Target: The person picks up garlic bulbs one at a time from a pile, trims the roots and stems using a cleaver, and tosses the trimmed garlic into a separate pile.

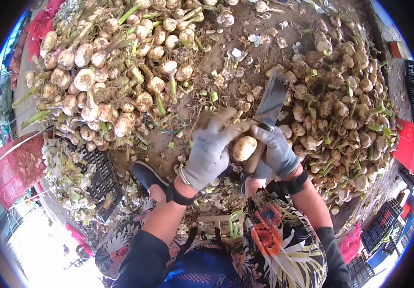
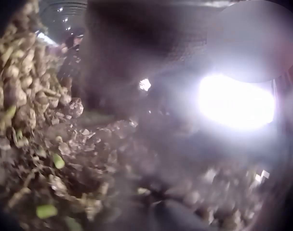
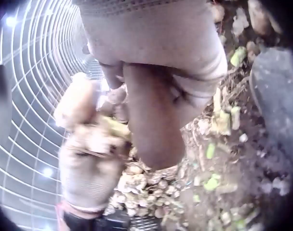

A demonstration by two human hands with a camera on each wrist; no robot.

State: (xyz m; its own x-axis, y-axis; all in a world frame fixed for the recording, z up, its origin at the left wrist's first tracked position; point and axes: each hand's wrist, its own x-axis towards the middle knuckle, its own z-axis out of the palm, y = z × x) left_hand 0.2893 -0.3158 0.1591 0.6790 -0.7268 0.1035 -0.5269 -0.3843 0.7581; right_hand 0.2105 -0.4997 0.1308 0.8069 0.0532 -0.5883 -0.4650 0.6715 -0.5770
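Both hands wear pale grey gloves and meet in front of the person's legs in the head view. My left hand (image 1: 209, 153) holds a garlic bulb (image 1: 244, 149), its fingers reaching over toward the right hand. My right hand (image 1: 276, 149) grips a knife by its wooden handle (image 3: 153, 118), and the broad grey blade (image 1: 273, 98) points away from the person. The handle lies right beside the bulb. From the right wrist, the left glove (image 3: 91, 171) appears below the knife hand. The left wrist view is blurred and glare hides the left hand's work.
A large heap of garlic with stems (image 1: 101, 77) lies on the left, another garlic heap (image 1: 341, 105) on the right. Cut green stem pieces (image 1: 214, 96) litter the dirt between. A black crate (image 1: 99, 177) stands at the left, near the person's shoe (image 1: 147, 175).
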